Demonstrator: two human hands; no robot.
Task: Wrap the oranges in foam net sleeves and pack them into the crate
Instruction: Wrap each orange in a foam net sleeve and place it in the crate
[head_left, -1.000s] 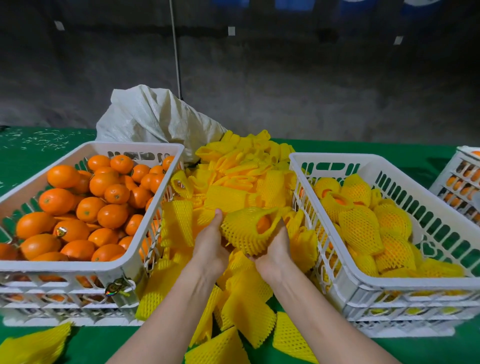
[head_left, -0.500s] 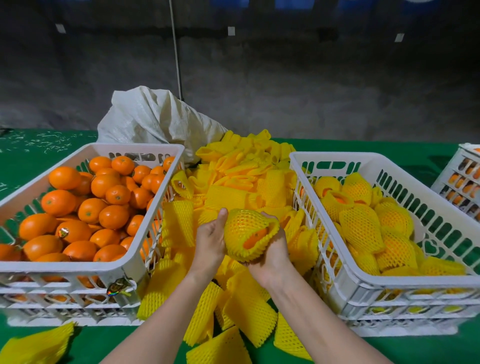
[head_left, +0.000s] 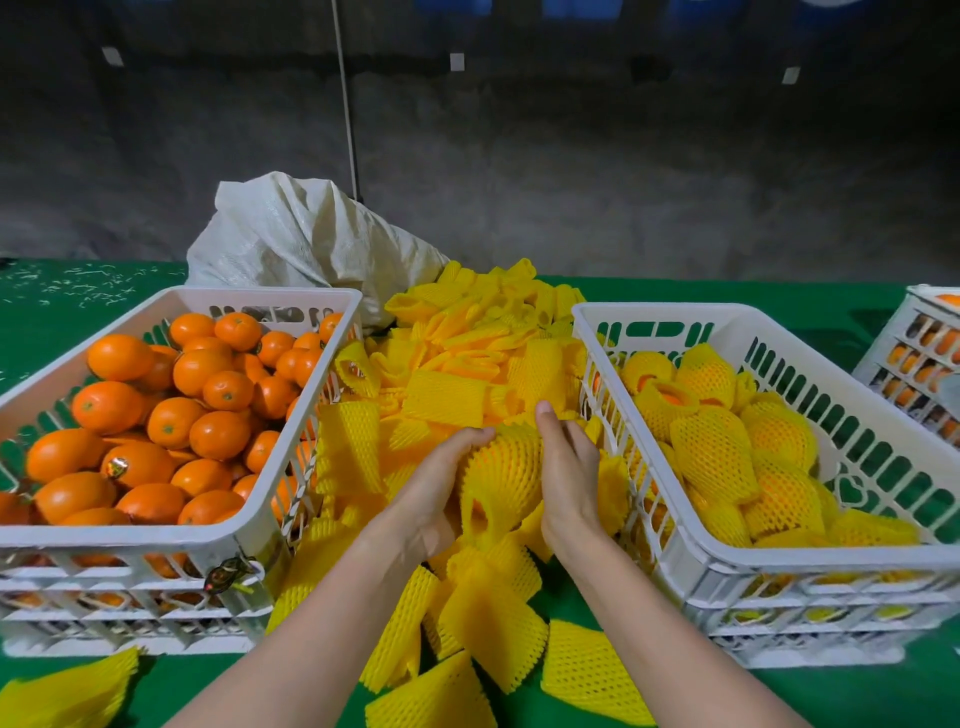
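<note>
At frame centre, between the two white crates (head_left: 639, 332), both forearms reach forward, left hand (head_left: 434, 488) cupped palm-up and right hand (head_left: 569, 467) edge-on, fingers (head_left: 545, 415) clasping the sleeved orange (head_left: 506, 467) from either side.

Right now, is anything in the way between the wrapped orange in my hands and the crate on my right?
Only that crate's near white wall lies between the sleeved orange and the crate's inside; lifting over its rim looks enough.
</note>
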